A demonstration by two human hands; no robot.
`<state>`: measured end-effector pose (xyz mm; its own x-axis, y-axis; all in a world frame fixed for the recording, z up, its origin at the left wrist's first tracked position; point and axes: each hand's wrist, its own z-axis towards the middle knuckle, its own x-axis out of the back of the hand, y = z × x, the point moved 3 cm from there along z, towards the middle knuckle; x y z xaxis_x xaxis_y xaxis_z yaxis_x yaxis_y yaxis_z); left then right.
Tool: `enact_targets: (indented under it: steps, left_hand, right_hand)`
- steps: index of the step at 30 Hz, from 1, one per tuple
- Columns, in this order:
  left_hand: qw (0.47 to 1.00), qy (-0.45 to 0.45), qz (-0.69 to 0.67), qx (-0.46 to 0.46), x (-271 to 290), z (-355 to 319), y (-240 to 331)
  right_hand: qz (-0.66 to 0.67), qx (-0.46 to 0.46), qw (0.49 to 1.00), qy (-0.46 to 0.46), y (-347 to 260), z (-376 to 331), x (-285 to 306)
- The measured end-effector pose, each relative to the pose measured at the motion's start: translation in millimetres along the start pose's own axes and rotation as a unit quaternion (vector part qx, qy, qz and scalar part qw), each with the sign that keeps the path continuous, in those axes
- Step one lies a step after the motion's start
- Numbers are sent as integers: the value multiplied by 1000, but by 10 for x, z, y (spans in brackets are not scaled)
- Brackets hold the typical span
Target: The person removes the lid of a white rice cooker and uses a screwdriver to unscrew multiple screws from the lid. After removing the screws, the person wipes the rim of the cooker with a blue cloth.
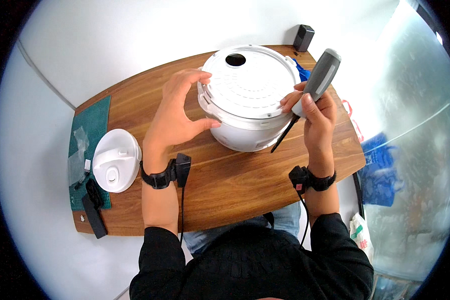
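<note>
A round white appliance [248,90], shaped like a small pot or cooker, stands at the back middle of the table. Its flat top has a dark round hole and rings of slots. My left hand [177,112] curves around its left side, fingertips at the top rim and thumb lower on the front. My right hand [317,111] is closed on a screwdriver [322,75] with a grey handle. The screwdriver's dark shaft slants down and left, in front of the appliance's right side. Fingertips of that hand also reach the appliance's right rim.
A white lid with a handle [116,161] lies at the left, partly on a green cutting mat [92,117] with clear plastic bags [78,155]. A black strap-like piece [94,215] is nearby. A black box [303,38] stands at the back right. The wooden table's right edge [352,125] borders a translucent panel.
</note>
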<state>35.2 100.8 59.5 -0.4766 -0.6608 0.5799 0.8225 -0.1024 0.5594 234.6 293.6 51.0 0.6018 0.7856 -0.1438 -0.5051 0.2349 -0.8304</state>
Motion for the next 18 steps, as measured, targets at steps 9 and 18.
enact_targets:
  steps: [9, 18]
  left_hand:
    - [997, -70, -31, -4, 86, -40, 125]
    - [992, -36, 90, -77, 1, 34, 258]
  right_hand:
    - [-44, -55, 997, 9, 34, 258, 140]
    - [-17, -8, 1000, -17, -279, 81, -159]
